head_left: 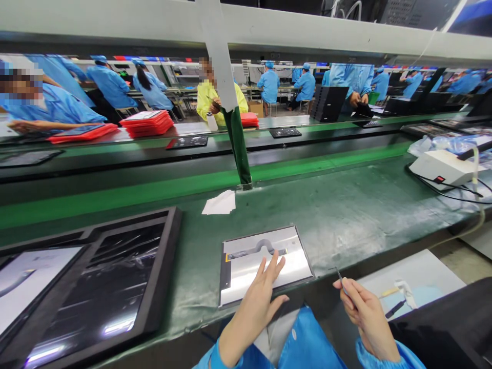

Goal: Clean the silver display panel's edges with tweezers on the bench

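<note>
No legible text, label, brand or number appears anywhere in the frame. The silver panel (265, 264) at lower centre and the white box (442, 166) at right carry marks too small to read.

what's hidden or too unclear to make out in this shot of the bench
- Head view: the thin tool in the right hand is too small to identify.
- The panel: its near middle is covered by the left hand.
- The black tray: cut off by the left and bottom edges.
- The white box: markings too small to read.
</note>
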The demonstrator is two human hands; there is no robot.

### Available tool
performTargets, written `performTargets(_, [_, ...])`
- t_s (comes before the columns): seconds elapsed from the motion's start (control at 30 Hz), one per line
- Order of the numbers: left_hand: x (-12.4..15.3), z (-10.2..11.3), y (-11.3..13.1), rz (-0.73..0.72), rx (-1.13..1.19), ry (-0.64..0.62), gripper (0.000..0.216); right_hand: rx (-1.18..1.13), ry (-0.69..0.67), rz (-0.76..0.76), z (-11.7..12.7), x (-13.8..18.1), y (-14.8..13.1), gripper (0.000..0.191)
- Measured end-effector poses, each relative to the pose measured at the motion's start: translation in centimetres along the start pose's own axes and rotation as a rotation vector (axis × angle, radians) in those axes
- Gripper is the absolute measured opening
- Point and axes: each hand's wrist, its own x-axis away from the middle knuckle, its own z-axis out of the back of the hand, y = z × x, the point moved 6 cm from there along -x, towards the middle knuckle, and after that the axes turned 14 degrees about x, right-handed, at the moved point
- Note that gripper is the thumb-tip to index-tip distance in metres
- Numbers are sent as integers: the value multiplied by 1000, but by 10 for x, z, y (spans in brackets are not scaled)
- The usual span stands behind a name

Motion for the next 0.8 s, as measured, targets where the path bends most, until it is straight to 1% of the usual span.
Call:
performTargets(0.33, [0, 1, 0, 3, 17, -3, 105, -1, 43, 33, 15, 0, -10, 63])
performTargets(0.57, [-1, 0, -1, -1, -15, 1, 115, -18, 72, 45, 27, -3, -15, 62])
performTargets(0.8, [-1, 1, 2, -9, -6, 5, 111, -33, 46, 73, 37, -5, -18, 52])
